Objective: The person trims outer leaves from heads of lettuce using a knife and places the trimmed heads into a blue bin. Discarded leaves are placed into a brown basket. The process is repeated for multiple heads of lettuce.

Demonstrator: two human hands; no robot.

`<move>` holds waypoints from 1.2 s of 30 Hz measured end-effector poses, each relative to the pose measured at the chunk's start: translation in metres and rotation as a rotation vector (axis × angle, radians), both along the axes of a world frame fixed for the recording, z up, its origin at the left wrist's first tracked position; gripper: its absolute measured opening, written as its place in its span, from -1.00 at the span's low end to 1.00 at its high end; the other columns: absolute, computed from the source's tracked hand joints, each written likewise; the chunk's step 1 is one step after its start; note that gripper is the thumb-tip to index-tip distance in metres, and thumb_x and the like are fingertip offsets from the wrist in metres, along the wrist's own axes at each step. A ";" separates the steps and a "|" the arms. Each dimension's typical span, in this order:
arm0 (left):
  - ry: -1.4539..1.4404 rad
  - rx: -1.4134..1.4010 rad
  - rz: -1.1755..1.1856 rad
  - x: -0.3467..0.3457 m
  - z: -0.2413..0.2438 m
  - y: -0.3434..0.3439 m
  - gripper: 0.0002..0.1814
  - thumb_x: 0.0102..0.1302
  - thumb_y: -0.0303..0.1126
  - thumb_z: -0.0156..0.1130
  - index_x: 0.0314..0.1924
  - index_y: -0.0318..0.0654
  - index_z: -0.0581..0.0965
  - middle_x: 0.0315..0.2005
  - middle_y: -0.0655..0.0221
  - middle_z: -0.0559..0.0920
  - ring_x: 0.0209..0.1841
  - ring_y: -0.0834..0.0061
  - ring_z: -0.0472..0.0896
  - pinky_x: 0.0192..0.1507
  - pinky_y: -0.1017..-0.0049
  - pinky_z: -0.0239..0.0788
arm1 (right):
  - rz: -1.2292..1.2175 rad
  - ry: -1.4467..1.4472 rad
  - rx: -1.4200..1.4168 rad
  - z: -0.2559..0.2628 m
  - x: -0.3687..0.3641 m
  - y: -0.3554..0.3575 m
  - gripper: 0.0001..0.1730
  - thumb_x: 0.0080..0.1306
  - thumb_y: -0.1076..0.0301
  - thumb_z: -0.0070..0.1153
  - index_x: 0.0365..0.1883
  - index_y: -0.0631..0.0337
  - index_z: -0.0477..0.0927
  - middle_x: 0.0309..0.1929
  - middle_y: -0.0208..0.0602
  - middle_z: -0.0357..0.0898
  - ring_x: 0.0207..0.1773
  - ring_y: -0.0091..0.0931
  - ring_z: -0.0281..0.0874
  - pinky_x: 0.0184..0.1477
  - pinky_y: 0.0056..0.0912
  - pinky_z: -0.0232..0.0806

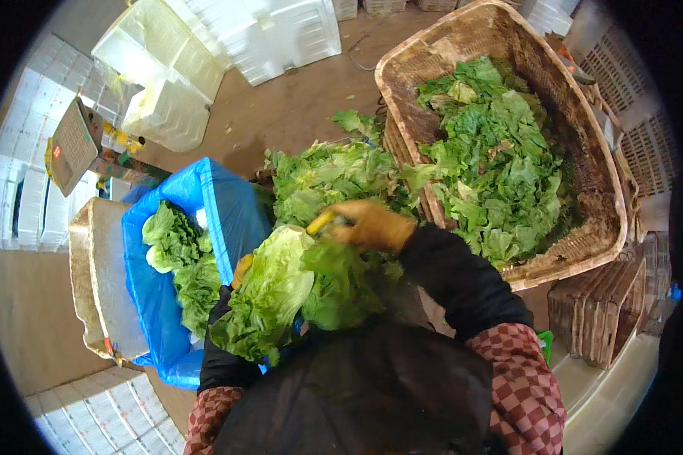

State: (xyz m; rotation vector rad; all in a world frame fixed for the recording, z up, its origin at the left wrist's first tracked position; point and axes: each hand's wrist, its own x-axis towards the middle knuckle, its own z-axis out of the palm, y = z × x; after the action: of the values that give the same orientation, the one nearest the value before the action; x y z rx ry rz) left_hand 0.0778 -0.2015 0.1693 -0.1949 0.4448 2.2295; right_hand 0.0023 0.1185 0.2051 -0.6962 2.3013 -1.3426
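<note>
My left hand, in a tan glove, supports a pale green lettuce head from its left side; most of that hand is hidden behind the leaves. My right hand, also gloved and slightly blurred, grips a knife with a yellow handle beside the top of the head. Darker outer leaves hang just below the right hand, and I cannot tell whether they are still attached. To the left stands a container lined with a blue plastic bag, holding several lettuce heads.
A large brown plastic crate on the right contains loose lettuce leaves. More leaves are heaped ahead of me. A scale display rises at the left. White foam boxes stand behind, and brown crates at the lower right.
</note>
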 end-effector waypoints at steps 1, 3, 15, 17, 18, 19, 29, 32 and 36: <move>0.014 0.072 -0.035 -0.001 0.000 -0.001 -0.10 0.36 0.09 0.22 0.52 -0.22 0.15 0.40 0.08 0.37 0.38 0.12 0.41 0.41 0.06 0.25 | -0.046 -0.044 0.085 -0.007 -0.002 0.003 -0.48 0.36 0.09 0.22 0.19 0.19 0.56 -0.03 -0.07 0.67 -0.03 -0.27 0.64 0.06 -0.31 0.44; 0.010 -0.088 0.072 -0.003 0.006 0.000 -0.12 0.38 0.11 0.19 0.52 -0.22 0.15 0.39 0.08 0.37 0.37 0.14 0.43 0.40 0.08 0.26 | -0.047 0.031 0.238 -0.024 -0.002 0.008 -0.37 0.38 -0.10 0.19 0.29 0.06 0.50 -0.07 -0.05 0.66 -0.19 -0.35 0.60 -0.06 -0.36 0.44; 0.531 -1.084 0.253 -0.048 0.048 0.004 -0.40 0.53 0.11 0.02 0.23 -0.29 0.50 -0.27 0.31 0.69 -0.24 0.51 0.63 -0.14 0.52 0.46 | -0.095 -1.104 -0.935 -0.142 0.022 -0.010 -0.45 0.50 0.03 0.06 0.30 0.22 0.47 0.11 -0.30 0.63 0.05 -0.48 0.62 0.02 -0.34 0.49; 0.602 -1.153 0.215 -0.054 0.040 0.003 -0.43 0.54 0.06 0.05 0.22 -0.30 0.50 -0.24 0.33 0.70 -0.20 0.52 0.64 -0.11 0.54 0.45 | -0.079 -1.078 -0.873 -0.145 0.020 -0.004 -0.46 0.50 0.05 0.06 0.30 0.22 0.47 0.11 -0.31 0.63 0.06 -0.49 0.62 0.02 -0.34 0.49; 0.702 -1.109 0.239 -0.055 0.032 0.006 -0.42 0.52 0.05 0.08 0.24 -0.31 0.49 -0.13 0.33 0.69 -0.11 0.56 0.62 -0.04 0.54 0.42 | -0.075 -1.081 -0.844 -0.146 0.018 -0.001 -0.46 0.50 0.05 0.07 0.29 0.22 0.47 0.11 -0.31 0.63 0.06 -0.49 0.62 0.03 -0.35 0.49; 0.712 -1.095 0.235 -0.053 0.024 0.011 -0.33 0.50 0.10 0.10 0.35 -0.31 0.40 0.12 0.23 0.59 0.14 0.46 0.54 0.17 0.44 0.35 | -0.071 -1.089 -0.826 -0.146 0.016 0.002 -0.47 0.51 0.06 0.07 0.29 0.23 0.47 0.12 -0.32 0.63 0.07 -0.50 0.61 0.03 -0.35 0.49; 0.495 -1.170 0.448 -0.033 0.028 -0.031 -0.71 0.47 -0.28 0.19 -0.06 -0.36 0.69 -0.15 0.33 0.73 -0.07 0.64 0.62 0.03 0.46 0.46 | -0.017 -1.041 -0.514 -0.126 0.020 -0.042 -0.50 0.49 0.15 0.10 0.28 0.26 0.48 0.15 -0.30 0.61 0.12 -0.48 0.60 0.09 -0.33 0.49; 0.499 -1.237 0.359 -0.075 0.035 -0.072 -0.64 0.50 -0.23 0.08 -0.04 -0.39 0.66 -0.12 0.16 0.73 -0.06 0.45 0.65 0.07 0.41 0.46 | 0.118 -0.759 -0.483 -0.099 0.025 -0.053 -0.50 0.48 0.18 0.11 0.28 0.28 0.47 0.17 -0.26 0.60 0.12 -0.43 0.60 0.12 -0.36 0.46; 0.834 -1.505 0.252 -0.081 -0.008 -0.056 -0.39 0.55 -0.30 0.02 0.50 -0.25 0.13 0.28 0.09 0.45 0.26 0.27 0.46 0.24 0.38 0.36 | -0.082 -0.832 -0.560 -0.056 0.017 -0.078 -0.49 0.47 0.17 0.13 0.28 0.28 0.48 0.15 -0.26 0.61 0.12 -0.42 0.58 0.13 -0.38 0.44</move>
State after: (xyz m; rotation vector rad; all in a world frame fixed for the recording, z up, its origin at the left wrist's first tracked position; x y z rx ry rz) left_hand -0.0030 -0.2580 0.1613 -0.0610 2.5691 1.6111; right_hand 0.0196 0.0401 0.1487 -0.1157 1.3166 -1.8773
